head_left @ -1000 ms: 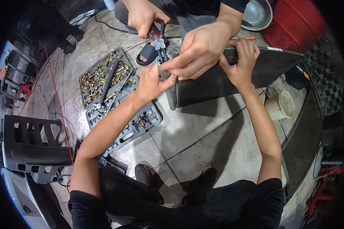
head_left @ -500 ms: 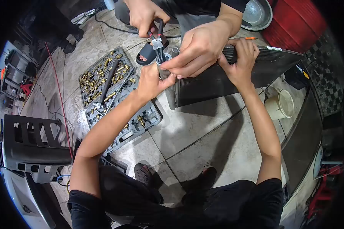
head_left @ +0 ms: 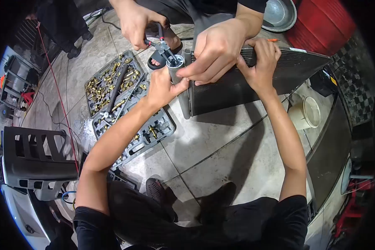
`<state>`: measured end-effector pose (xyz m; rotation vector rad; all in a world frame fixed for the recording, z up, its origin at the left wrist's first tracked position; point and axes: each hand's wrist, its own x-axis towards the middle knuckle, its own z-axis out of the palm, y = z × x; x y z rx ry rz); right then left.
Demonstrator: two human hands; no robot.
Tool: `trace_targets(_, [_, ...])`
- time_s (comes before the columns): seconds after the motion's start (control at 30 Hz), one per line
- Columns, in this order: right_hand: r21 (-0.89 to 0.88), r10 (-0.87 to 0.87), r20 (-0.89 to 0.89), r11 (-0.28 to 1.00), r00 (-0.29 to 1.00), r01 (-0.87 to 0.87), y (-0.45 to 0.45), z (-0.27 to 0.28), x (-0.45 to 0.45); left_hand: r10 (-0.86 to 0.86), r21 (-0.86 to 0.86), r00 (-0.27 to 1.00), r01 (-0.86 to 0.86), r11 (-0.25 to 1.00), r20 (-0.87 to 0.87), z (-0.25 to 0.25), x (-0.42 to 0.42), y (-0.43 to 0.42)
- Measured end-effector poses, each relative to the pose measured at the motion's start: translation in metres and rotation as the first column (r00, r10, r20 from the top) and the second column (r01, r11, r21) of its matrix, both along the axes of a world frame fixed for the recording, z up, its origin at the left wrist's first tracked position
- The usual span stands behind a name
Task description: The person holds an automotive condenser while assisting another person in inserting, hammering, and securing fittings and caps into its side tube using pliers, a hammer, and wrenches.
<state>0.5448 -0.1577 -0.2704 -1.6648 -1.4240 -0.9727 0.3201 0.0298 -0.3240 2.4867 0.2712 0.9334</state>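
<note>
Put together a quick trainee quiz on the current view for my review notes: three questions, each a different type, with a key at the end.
1. True or false: a co-worker's hand holds the pliers at the open end of the grey cylinder.
2. The camera wearer's left hand is gripping: A) the cream bucket; B) the grey cylinder; C) the metal basin.
3. Fill in: many brass fittings lie in an open grey ____ on the floor.

Key: 1 true; 2 B; 3 case.
</note>
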Motion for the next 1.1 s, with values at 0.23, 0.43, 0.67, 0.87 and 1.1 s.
trace_targets(0.23, [-0.106,0.003,-0.014,0.994,1.0,-0.005,-0.008,0.004,0.002,-0.037,0.018,0.994,0.035,0.999,0.101,0.001,-0.001,-0.008])
trace_targets(0.43, [-0.322,0.067,-0.12,0.941,0.99,-0.103,-0.025,0.031,0.001,-0.023,-0.038,0.999,0.022,0.999,-0.029,0.018,-0.011,-0.019])
trace_targets(0.67, [-0.496,-0.055,-0.159,0.868,0.986,-0.031,-0.057,0.066,0.04,0.044,-0.166,0.991,-0.066,0.984,-0.13,0.044,-0.019,-0.038])
trace_targets(0.87, [-0.384,-0.02,-0.159,0.922,0.987,-0.043,-0.058,0.052,0.059,0.152,-0.296,0.97,-0.204,0.933,-0.19,0.051,-0.022,-0.056])
trace_targets(1.1, [-0.333,-0.017,-0.253,0.94,0.967,-0.071,-0.06,0.052,0.058,0.297,-0.299,0.947,-0.321,0.899,-0.123,0.039,-0.02,-0.069])
